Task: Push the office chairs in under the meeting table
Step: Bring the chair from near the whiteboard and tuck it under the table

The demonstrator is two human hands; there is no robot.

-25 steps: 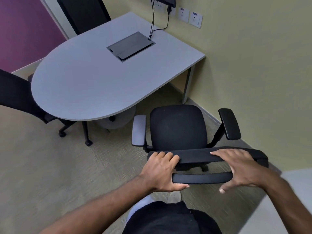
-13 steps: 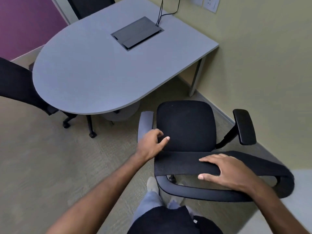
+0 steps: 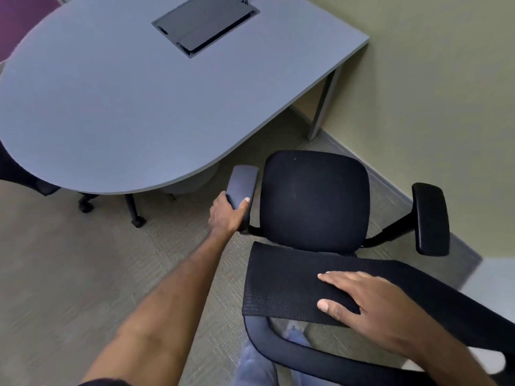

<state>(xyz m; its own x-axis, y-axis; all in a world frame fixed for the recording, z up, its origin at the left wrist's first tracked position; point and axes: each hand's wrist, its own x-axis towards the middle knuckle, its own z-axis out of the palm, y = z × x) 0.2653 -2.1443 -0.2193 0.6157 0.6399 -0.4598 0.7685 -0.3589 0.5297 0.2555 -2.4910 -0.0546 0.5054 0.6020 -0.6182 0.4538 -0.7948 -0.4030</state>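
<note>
A small room with olive walls and grey-green carpet (image 3: 69, 274) fills my view, with the grey meeting table (image 3: 117, 107) stretching across the upper left and a dark cable hatch (image 3: 204, 23) set into its top. Since half a second ago my left hand (image 3: 227, 215) has gone from hovering at the seat's edge to wrapping round the rear end of the chair's left armrest (image 3: 241, 188); its thumb lies on top of the pad and the fingers curl under the outer side, a firm clasp. My right hand (image 3: 370, 310) has stayed on top of the mesh backrest (image 3: 281, 285), lying flat with fingers spread and the thumb over the near edge, pressing rather than clutching. The view has also drawn closer and dipped lower, so the table now looms larger and the wall sockets have slipped out of sight.

The office chair (image 3: 315, 201) stands just off the table's rounded edge, its seat wholly out in the open and not yet under the top. Its left armrest sits close beside the table's rim, while the right armrest (image 3: 430, 218) points toward the wall. The chair is between my two hands and the table: the seat is ahead of my right hand and to the right of my left. A second chair (image 3: 19, 168) shows at the far left, partly tucked under the table, with its castors (image 3: 86, 204) on the carpet.
</note>
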